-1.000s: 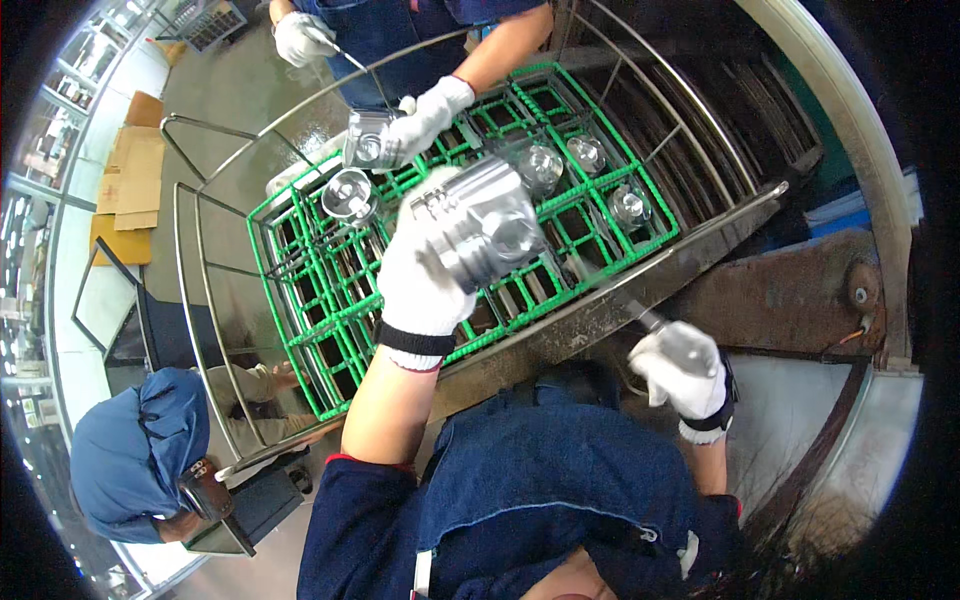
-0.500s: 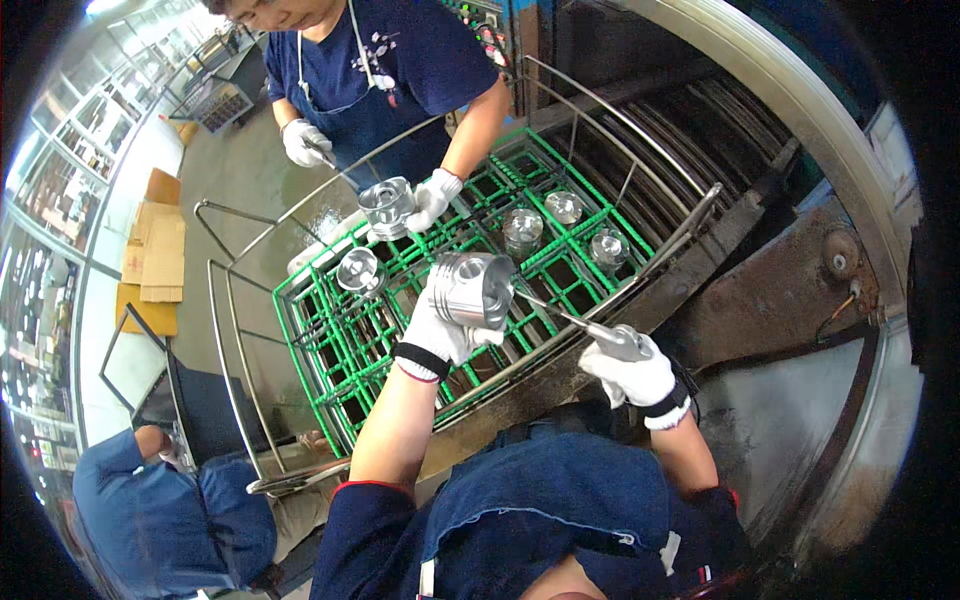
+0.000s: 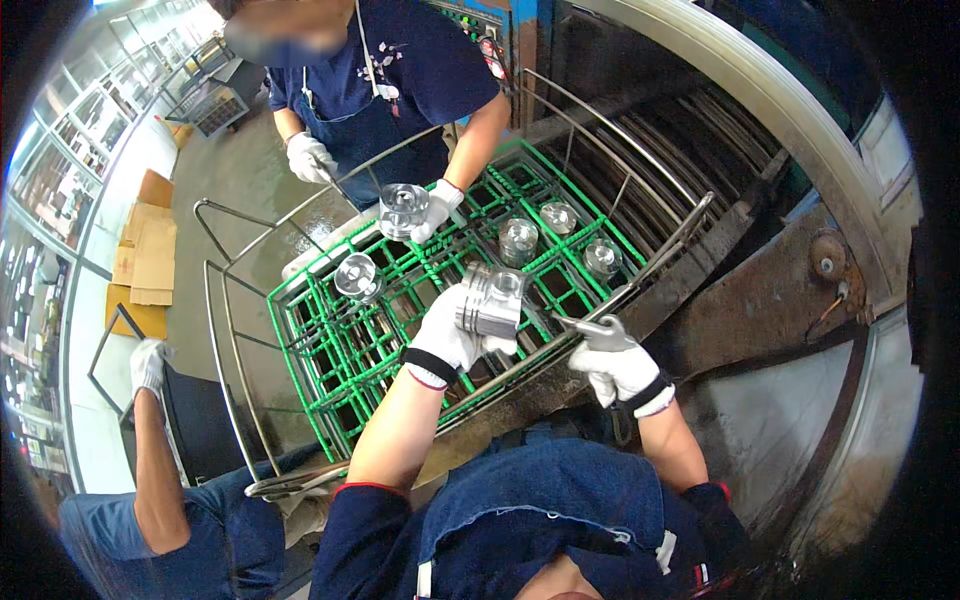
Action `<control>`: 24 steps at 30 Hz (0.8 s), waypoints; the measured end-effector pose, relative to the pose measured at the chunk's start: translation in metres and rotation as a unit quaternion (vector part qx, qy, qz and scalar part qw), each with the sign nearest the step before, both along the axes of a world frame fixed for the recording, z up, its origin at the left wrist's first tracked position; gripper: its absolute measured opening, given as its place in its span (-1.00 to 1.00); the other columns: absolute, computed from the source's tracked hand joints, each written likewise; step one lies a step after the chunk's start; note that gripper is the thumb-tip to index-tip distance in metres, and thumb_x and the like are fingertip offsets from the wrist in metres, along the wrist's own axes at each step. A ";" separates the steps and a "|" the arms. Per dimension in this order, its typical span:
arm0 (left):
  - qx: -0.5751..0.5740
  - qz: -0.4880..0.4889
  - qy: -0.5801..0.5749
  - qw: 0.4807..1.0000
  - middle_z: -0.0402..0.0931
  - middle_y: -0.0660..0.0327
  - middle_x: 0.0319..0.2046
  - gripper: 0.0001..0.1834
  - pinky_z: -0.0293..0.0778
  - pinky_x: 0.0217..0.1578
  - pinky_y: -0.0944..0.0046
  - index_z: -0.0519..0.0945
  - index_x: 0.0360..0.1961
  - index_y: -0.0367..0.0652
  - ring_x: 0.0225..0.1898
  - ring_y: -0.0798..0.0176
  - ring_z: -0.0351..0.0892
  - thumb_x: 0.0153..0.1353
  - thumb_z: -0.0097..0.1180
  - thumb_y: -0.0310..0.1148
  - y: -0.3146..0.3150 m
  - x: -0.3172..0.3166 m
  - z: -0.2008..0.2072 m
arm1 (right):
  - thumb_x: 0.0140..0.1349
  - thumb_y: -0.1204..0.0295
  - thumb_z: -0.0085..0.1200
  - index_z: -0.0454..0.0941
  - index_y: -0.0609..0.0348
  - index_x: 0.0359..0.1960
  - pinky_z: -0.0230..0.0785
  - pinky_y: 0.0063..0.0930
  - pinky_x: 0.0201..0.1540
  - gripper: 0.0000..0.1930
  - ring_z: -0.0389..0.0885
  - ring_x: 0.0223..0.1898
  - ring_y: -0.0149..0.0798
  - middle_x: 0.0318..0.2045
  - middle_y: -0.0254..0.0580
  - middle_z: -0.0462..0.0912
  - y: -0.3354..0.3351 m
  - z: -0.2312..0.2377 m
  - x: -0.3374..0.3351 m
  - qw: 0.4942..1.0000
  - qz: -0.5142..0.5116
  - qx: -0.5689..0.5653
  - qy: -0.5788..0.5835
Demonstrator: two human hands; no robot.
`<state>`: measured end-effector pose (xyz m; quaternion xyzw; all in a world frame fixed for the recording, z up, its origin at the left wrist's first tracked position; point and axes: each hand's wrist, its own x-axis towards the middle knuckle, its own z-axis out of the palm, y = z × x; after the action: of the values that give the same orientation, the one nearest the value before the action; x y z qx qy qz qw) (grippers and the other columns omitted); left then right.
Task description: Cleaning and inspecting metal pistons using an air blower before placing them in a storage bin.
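Note:
My gloved left hand (image 3: pixel 447 335) is closed round a shiny metal piston (image 3: pixel 493 302), raised above the green basket (image 3: pixel 345 400). The piston lies tilted, its ring grooves toward my palm and a round pin hole in its side. In my gloved right hand (image 3: pixel 622 370) is a grey air blow gun (image 3: pixel 603 333). Its thin nozzle points left toward the piston, and I cannot tell whether the tip touches it. Several other pistons sit in the basket: one (image 3: pixel 359 277) on the left, and one (image 3: pixel 518 241) among those on the right.
Bent metal rails (image 3: pixel 232 350) rise round the basket. Across from me a co-worker's gloved hand (image 3: pixel 438 208) holds another piston (image 3: pixel 404 211). At lower left is a second person in blue (image 3: pixel 200 530). A rusty metal plate (image 3: pixel 760 290) stands on the right, with cardboard (image 3: pixel 153 250) at far left.
The piston in my left hand has turned and shifted right and down. My right hand with the blow gun moved slightly left. The person at lower left has raised a gloved hand.

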<state>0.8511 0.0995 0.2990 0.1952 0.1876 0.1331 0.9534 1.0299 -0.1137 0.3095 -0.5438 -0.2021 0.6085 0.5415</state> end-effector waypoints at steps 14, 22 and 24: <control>0.073 0.165 0.127 0.975 0.59 0.06 -0.04 -0.60 0.45 0.07 -0.18 0.51 0.05 -0.16 0.02 -0.01 0.57 0.29 -0.12 -0.21 -0.004 0.002 0.002 | 0.15 0.34 0.31 0.59 0.20 -0.21 0.25 -0.63 -0.67 -0.74 0.43 -0.70 -0.55 -0.63 -0.42 0.54 -0.034 0.028 -0.014 0.987 0.036 -0.024 -0.156; 0.115 0.257 0.120 0.952 0.60 0.15 -0.12 -0.64 0.48 0.04 0.17 0.51 0.04 -0.27 -0.09 0.18 0.61 0.23 0.01 -0.38 0.000 0.001 -0.009 | 0.13 0.35 0.35 0.62 0.23 -0.24 0.38 -0.59 -0.51 -0.74 0.55 -0.57 -0.54 -0.54 -0.39 0.63 -0.039 0.007 -0.021 0.958 0.059 0.087 -0.265; 0.162 0.234 0.131 0.950 0.63 0.20 -0.18 -0.66 0.51 -0.05 0.20 0.54 0.01 -0.26 -0.18 0.25 0.62 0.23 0.06 -0.36 0.000 -0.002 -0.003 | 0.13 0.33 0.35 0.62 0.19 -0.29 0.36 -0.57 -0.52 -0.77 0.54 -0.59 -0.52 -0.56 -0.40 0.61 -0.027 0.021 -0.017 0.986 -0.020 -0.054 -0.154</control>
<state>0.8493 0.0997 0.2960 0.3135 0.3271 0.3539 0.8182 1.0126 -0.1409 0.3307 -0.6632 -0.2392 0.5167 0.4857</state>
